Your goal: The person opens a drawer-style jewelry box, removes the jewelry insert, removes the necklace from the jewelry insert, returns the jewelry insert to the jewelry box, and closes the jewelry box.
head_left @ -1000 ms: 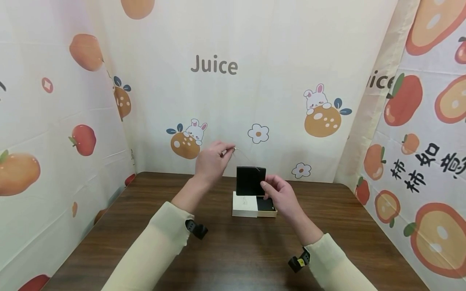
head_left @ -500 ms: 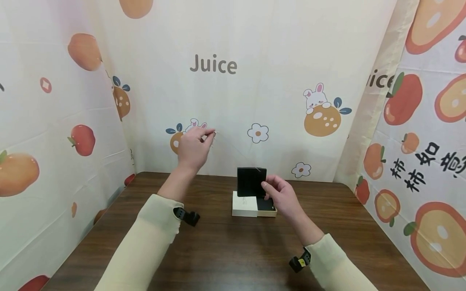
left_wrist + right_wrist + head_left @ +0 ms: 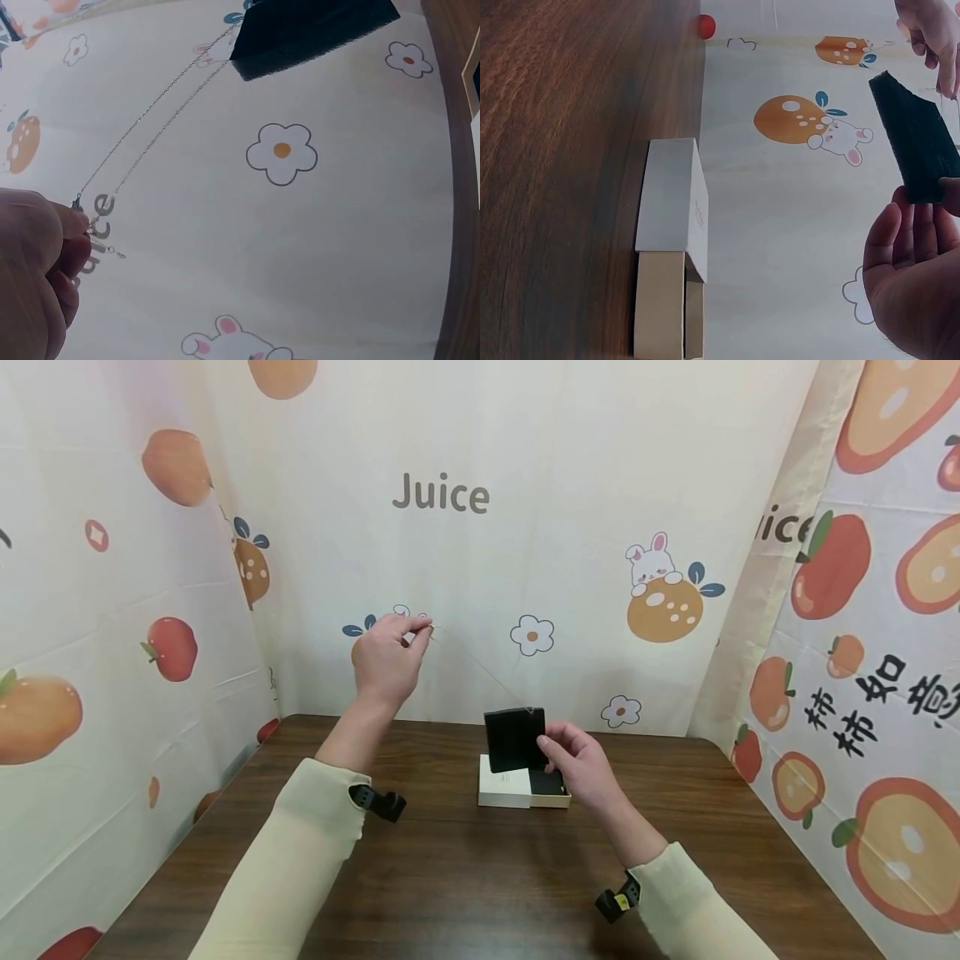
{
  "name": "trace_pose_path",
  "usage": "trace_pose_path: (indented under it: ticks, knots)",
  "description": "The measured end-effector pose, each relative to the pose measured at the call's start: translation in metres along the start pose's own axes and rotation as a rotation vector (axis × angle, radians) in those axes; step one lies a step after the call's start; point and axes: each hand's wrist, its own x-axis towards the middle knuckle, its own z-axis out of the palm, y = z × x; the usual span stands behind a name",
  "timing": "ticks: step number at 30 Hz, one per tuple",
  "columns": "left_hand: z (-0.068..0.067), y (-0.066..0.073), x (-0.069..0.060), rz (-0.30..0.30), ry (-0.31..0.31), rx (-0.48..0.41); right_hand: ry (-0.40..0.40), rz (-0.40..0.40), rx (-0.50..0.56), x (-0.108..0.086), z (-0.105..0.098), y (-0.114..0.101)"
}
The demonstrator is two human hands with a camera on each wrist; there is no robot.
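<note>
Delicately, up and left of a rectangular white-and-cream cardboard box [image 3: 504, 787] on a dark wood-grain table [image 3: 465, 877], a left hand [image 3: 388, 662] pinches the end of a fine metal chain [image 3: 139, 120] between thumb and fingertips, apparently keeping it from tangling. Just above the box, the right hand [image 3: 583, 767] grips a flat, square black pad [image 3: 513, 741] by one edge, seemingly to leave its chain-bearing top free. Fuzzy-rimmed, the pad looks velvety; two strands of tiny links span the gap.
</note>
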Motion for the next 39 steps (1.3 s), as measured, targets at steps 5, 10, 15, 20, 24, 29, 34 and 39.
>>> trace_pose_path:
  ticks: [5, 10, 15, 20, 24, 29, 34, 39]
  knots:
    - [-0.002, 0.000, 0.002, -0.040, -0.003, -0.043, 0.000, 0.003, -0.001, 0.000, -0.001, 0.001]
    - [-0.003, -0.004, 0.005, -0.085, 0.033, -0.091, 0.013, 0.020, -0.009, 0.000, -0.003, 0.002]
    - [-0.005, -0.008, 0.003, -0.103, 0.004, -0.100, 0.032, 0.023, -0.005, 0.001, -0.004, 0.002]
    - [-0.006, -0.017, -0.001, -0.111, -0.001, -0.108, 0.042, 0.031, 0.001, 0.001, -0.004, 0.000]
    - [-0.008, -0.024, -0.006, -0.128, -0.030, -0.106, 0.048, 0.035, 0.008, 0.001, -0.005, -0.001]
    - [-0.009, -0.027, -0.017, -0.129, -0.101, -0.062, 0.051, 0.041, 0.014, 0.001, -0.005, 0.000]
    - [-0.007, -0.029, -0.026, -0.088, -0.163, -0.054, 0.055, 0.051, 0.023, 0.000, -0.006, 0.000]
    - [-0.006, -0.036, -0.033, -0.081, -0.209, -0.046, 0.057, 0.061, 0.032, 0.000, -0.007, 0.001]
